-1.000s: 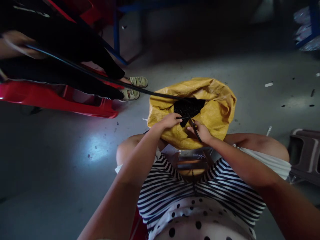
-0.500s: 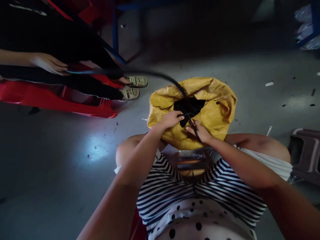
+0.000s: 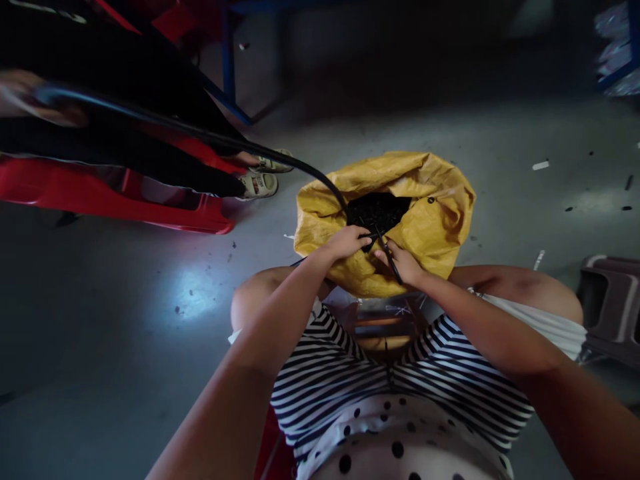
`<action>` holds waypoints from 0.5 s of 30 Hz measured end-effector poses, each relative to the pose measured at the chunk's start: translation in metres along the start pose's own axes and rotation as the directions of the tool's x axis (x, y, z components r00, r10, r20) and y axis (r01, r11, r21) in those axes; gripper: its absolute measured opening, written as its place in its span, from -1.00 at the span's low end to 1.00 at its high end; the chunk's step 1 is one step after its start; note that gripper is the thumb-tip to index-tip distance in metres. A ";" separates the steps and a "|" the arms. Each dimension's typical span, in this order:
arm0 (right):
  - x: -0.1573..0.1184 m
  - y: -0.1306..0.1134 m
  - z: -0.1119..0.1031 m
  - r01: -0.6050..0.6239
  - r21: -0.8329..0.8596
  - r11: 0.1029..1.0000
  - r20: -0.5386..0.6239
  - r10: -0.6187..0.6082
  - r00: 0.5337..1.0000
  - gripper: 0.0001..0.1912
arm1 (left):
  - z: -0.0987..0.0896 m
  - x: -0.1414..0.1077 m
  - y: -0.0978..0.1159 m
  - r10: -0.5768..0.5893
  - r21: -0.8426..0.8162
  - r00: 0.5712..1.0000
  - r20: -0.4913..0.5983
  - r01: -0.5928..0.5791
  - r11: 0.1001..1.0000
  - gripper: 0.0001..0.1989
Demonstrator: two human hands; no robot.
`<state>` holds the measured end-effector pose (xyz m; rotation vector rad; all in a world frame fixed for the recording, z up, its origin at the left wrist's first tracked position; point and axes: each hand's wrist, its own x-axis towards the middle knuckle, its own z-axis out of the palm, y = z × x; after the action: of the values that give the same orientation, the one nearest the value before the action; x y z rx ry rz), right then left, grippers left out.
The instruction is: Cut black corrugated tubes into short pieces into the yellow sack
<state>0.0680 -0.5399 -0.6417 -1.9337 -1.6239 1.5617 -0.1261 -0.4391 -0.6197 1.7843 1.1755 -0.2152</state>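
Observation:
A yellow woven sack (image 3: 440,230) with a rolled-down rim stands between my knees, small black pieces (image 3: 377,210) inside it. Over its near rim, my left hand (image 3: 350,241) pinches a small, thin black piece, whose exact kind I cannot make out. Close beside it, my right hand (image 3: 404,263) is closed around a slim dark tool (image 3: 391,261) pointing into the opening. The tool's tip meets the black pieces near my left fingertips. A long black tube (image 3: 280,155) arcs from the sack's left side to another person's blurred hand (image 3: 45,100).
At the left, the other person's sandals (image 3: 260,185) rest by a red plastic chair (image 3: 100,200). A blue metal frame (image 3: 229,67) stands behind. A grey-brown plastic stool (image 3: 610,300) is at the right. Scraps, including a white one (image 3: 541,165), lie on the floor.
The other person's hand has moved left with the tube's end, and the tube has swung left, away from my hands. My own hands stay nearly in place over the sack.

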 end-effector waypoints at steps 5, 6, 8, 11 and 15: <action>0.000 0.008 0.004 0.061 -0.025 0.998 0.003 -0.061 0.998 -0.59 | 0.003 0.000 -0.009 -0.052 -0.042 0.998 0.027 0.053 0.998 -0.71; 0.000 0.009 0.005 0.062 -0.025 0.998 0.001 -0.062 0.998 -0.58 | 0.003 0.000 -0.011 -0.060 -0.053 0.998 0.029 0.062 0.997 -0.71; 0.000 0.011 0.006 0.065 -0.018 0.998 -0.010 -0.065 0.998 -0.56 | 0.002 0.000 -0.014 -0.069 -0.061 0.997 0.021 0.070 0.996 -0.72; 0.002 0.011 0.004 0.072 0.037 0.997 -0.064 -0.069 0.996 -0.51 | 0.002 0.001 -0.015 -0.057 -0.054 0.998 -0.009 0.056 0.997 -0.72; 0.011 0.007 -0.001 0.123 0.288 0.950 -0.189 -0.069 0.980 -0.45 | 0.010 -0.001 -0.004 0.078 -0.094 0.992 0.102 -0.069 0.993 -0.73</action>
<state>0.0713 -0.5333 -0.6529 -1.7500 -1.3049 1.4544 -0.1263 -0.4476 -0.6269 1.7123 1.0268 -0.2074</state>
